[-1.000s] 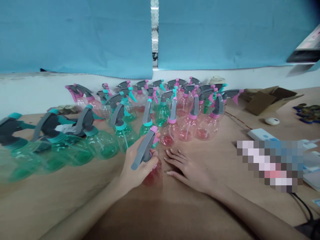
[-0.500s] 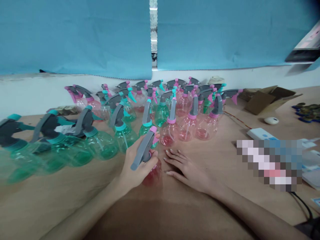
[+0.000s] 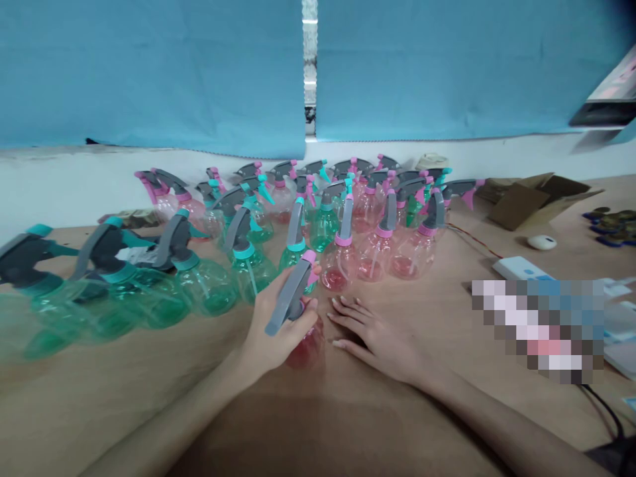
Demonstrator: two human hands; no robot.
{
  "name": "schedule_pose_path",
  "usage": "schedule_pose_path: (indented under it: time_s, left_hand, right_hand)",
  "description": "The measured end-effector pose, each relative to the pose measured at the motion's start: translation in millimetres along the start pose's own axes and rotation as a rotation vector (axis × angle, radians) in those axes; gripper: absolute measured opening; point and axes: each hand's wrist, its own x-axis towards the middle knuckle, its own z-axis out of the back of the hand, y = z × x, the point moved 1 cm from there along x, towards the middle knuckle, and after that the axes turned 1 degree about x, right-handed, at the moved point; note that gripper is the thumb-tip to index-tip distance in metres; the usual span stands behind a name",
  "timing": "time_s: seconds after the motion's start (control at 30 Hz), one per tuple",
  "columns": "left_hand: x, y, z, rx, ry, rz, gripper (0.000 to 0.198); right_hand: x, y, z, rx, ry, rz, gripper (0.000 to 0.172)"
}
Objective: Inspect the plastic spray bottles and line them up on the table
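My left hand [image 3: 278,324] is wrapped round the neck of a pink spray bottle [image 3: 307,344] with a grey head and pink nozzle. That bottle stands upright on the table, its neck partly hidden by my fingers. Just right of it, my right hand [image 3: 380,338] lies flat on the tabletop with fingers stretched, touching no bottle. Beyond my hands are a clear pink spray bottle [image 3: 338,268] and a green spray bottle [image 3: 253,273] with a turquoise collar. Another green spray bottle [image 3: 206,288] stands to the left.
Several more pink and green spray bottles crowd the table towards the wall. To the right are an open cardboard box [image 3: 527,199], a white computer mouse [image 3: 541,242], a white power strip [image 3: 519,268] and a blurred-out item. Blue cloth [image 3: 149,73] hangs behind.
The whole view has shifted slightly, so things sit a little further right. My left hand keeps its hold on the pink spray bottle, and my right hand stays flat.
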Motion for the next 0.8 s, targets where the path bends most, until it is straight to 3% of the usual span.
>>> schedule_pose_path:
  time_s: [0.3,0.47,0.8]
  left_hand:
    - [2.7,-3.4,3.4,0.040,0.022,0.027,0.016]
    - [3.0,-3.0,5.4,0.099,0.006,-0.034,0.013]
    - [3.4,-5.4,4.6,0.062,0.001,-0.016,0.024]
  right_hand:
    - [0.2,0.0,0.0,0.020,-0.004,-0.003,0.050]
    - [0.6,0.4,0.5,0.006,0.005,-0.006,0.050]
    - [0.6,1.6,1.3,-0.014,0.007,-0.002,0.050]
